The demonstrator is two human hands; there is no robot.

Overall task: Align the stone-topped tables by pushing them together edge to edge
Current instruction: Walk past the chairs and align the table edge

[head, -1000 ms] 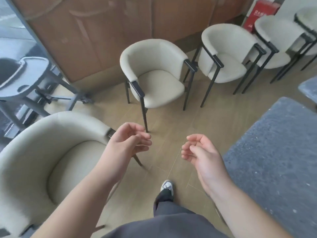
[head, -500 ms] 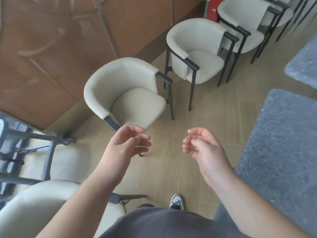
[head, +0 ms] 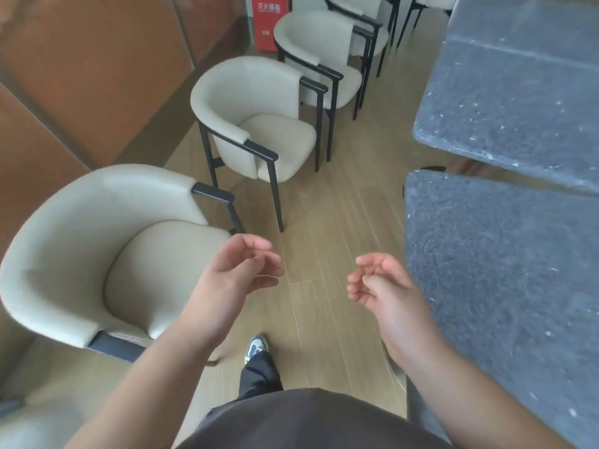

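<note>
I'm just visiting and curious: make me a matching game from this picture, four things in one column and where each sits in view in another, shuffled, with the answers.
Things:
1. near stone-topped table
2. red box
3. nearest cream chair
4. shoe

Places:
A. on the floor between the two forearms
B. lower left, beside the left hand
C. top of the view, by the wall
D. right side, beside the right hand

Pairs: 1-D, 2-C, 3-B, 4-A
</note>
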